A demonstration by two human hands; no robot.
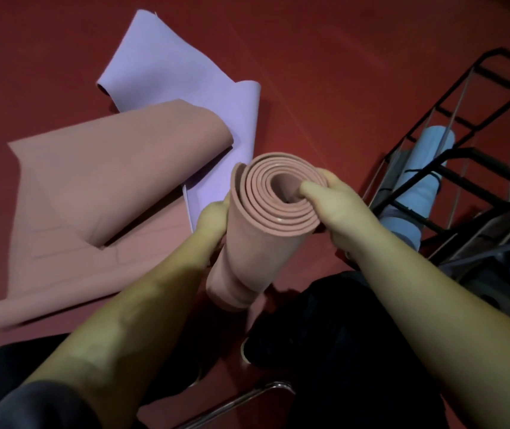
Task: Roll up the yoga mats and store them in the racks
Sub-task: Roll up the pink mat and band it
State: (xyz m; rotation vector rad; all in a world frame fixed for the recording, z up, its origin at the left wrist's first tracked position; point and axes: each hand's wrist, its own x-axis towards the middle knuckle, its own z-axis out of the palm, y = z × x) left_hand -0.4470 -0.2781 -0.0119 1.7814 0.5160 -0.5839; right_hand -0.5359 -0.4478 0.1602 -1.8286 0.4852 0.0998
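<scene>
Rolled pink mat (260, 230) stands held by both hands: left hand (213, 218) grips its side, right hand (337, 205) pinches its rim. Right of it, the black rack (476, 168) holds a blue mat (417, 181).

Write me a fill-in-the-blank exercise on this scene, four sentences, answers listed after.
1. Both hands hold a rolled mat whose colour is ____.
2. The right hand has its ____ tucked into the roll's hollow centre.
3. On the floor, an unrolled pink mat lies partly over a mat coloured ____.
4. The black rack at right already holds a rolled mat coloured ____.

Missing words: pink; thumb; purple; blue
</scene>
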